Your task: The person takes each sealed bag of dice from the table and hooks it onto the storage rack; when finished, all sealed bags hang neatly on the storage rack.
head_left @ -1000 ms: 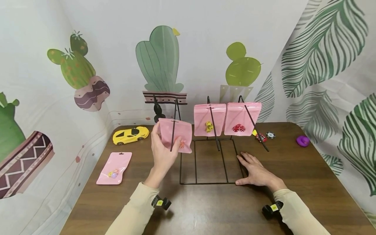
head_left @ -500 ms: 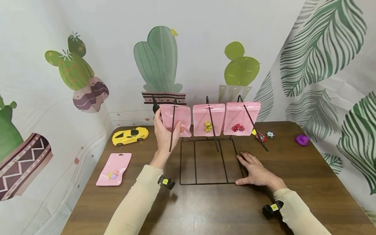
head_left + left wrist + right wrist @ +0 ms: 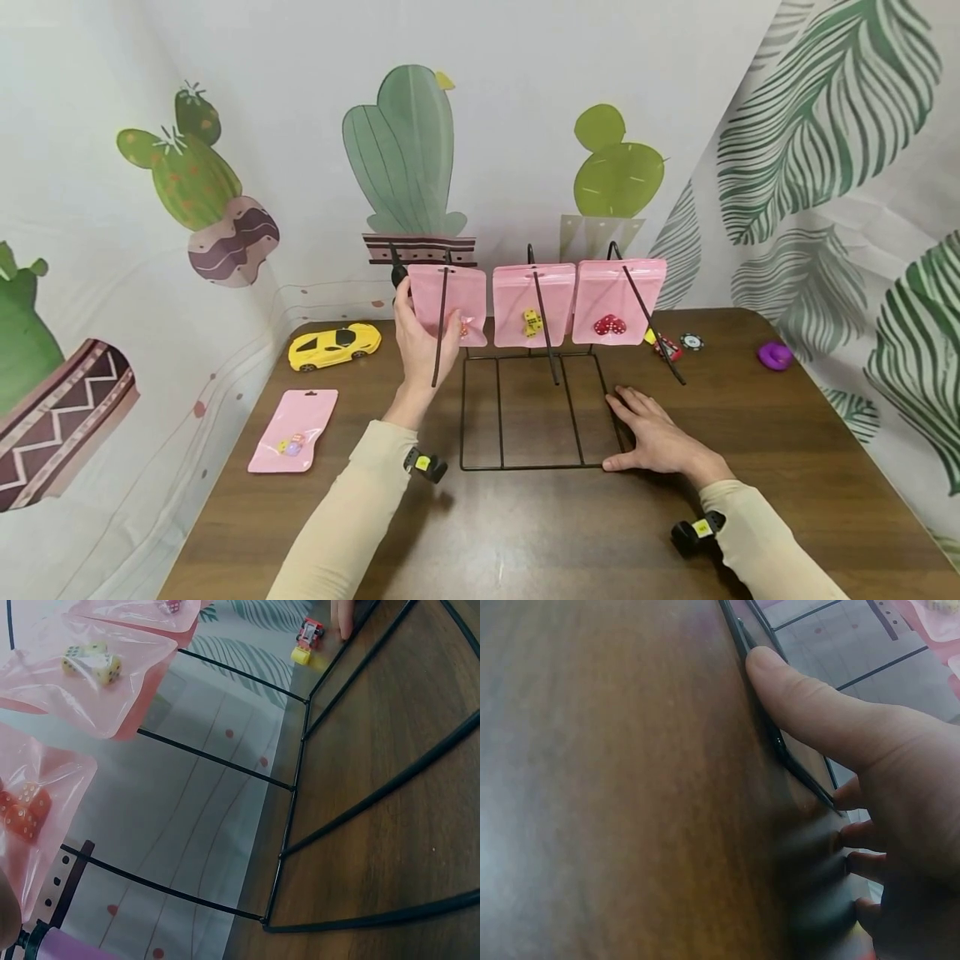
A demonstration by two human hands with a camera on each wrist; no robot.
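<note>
In the head view, my left hand [image 3: 427,342] pinches a pink zip bag [image 3: 471,290] by its left side, thumb in front. The bag hangs upright at the left prong of a black wire display rack [image 3: 540,467], its hole by the rod. Orange-red dice [image 3: 28,811] show through it in the left wrist view. Two more pink bags hang alongside: one with yellow dice [image 3: 532,322] on the middle prong, one with red dice [image 3: 610,325] on the right. My right hand [image 3: 660,437] rests, fingers spread, on the rack base's front right corner, thumb touching the wire.
Another pink bag [image 3: 292,429] lies flat on the table at left, below a yellow toy car [image 3: 334,346]. Behind the rack's right side are a small red and yellow toy car [image 3: 666,347] and a poker chip [image 3: 692,342]. A small purple toy [image 3: 776,356] lies far right.
My left hand has raised the bag from lower on the left prong to level with the other two, then stayed there. The right hand has kept its place on the rack.
</note>
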